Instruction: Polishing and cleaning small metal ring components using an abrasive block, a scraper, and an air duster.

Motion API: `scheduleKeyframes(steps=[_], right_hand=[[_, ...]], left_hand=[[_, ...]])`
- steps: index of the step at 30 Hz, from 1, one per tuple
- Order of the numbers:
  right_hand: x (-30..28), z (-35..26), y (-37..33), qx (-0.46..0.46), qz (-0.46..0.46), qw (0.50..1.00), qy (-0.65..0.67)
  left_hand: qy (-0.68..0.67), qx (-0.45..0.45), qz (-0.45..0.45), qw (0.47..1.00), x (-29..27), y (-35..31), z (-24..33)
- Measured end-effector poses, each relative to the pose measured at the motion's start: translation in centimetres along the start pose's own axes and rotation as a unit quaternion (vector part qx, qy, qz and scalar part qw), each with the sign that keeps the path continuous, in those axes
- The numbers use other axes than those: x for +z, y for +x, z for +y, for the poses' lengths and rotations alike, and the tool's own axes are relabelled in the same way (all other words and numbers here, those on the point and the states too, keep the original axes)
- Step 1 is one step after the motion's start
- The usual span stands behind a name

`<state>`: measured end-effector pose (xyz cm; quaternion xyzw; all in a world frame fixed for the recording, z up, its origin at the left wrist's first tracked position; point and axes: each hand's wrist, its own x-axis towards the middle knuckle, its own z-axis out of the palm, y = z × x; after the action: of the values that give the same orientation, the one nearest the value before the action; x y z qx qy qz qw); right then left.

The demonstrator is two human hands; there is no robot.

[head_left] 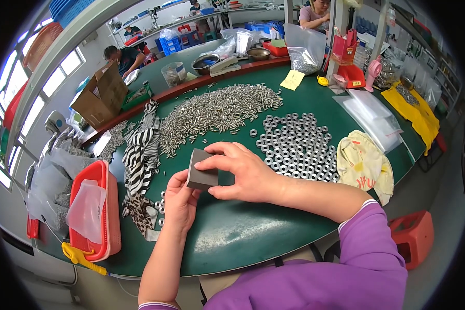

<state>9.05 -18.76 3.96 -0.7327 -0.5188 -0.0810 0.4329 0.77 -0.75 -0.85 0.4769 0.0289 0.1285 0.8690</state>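
Note:
A dark grey rectangular block (203,179) is held above the green table, tilted, between my two hands. My right hand (245,173) grips it from the right, with the thumb low and the fingers over its top. My left hand (180,200) is closed at the block's left and lower side; part of its fingers is hidden behind the block. Right of the hands lie many silver metal rings (297,147) in a flat layer. Farther back spreads a wide heap of small metal pins (219,109). A few more rings (160,209) lie beside my left wrist.
Striped cloths (141,150) and a red plastic basket (114,219) are on the left. A pale yellow cloth (365,163) and clear plastic bags (369,116) lie at the right. A cardboard box (99,95) stands far left. A red stool (416,235) is beside the table. Other people work beyond.

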Motion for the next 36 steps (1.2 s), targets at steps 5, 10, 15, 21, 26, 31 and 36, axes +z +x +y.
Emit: scheduleKeyframes(steps=[5,10,15,21,26,31,36], right_hand=[[0.0,0.0,-0.1,0.0,0.001,1.0,0.0],[0.0,-0.1,-0.1,-0.001,0.001,1.0,0.001],[-0.2,-0.2,-0.1,-0.002,0.005,1.0,0.006],[-0.3,-1.7,0.0,-0.046,-0.017,0.999,0.007],[-0.6,-0.6,0.2,0.003,0.02,1.0,0.008],[-0.6,-0.6,0.2,0.008,0.012,1.0,0.009],[-0.5,-0.5,0.1,0.003,0.016,1.0,0.005]], left_hand=[[0.0,0.0,-0.006,1.0,0.1,-0.1,0.1],[0.001,0.002,0.0,1.0,0.1,-0.1,0.1],[0.001,0.007,-0.001,1.0,0.2,-0.1,0.1],[0.001,0.011,-0.005,1.0,-0.6,0.0,0.1],[0.006,0.005,-0.012,1.0,0.3,-0.2,0.2],[0.021,0.003,-0.012,1.0,0.1,-0.1,0.2],[0.007,-0.001,-0.01,1.0,0.2,-0.2,0.2]])
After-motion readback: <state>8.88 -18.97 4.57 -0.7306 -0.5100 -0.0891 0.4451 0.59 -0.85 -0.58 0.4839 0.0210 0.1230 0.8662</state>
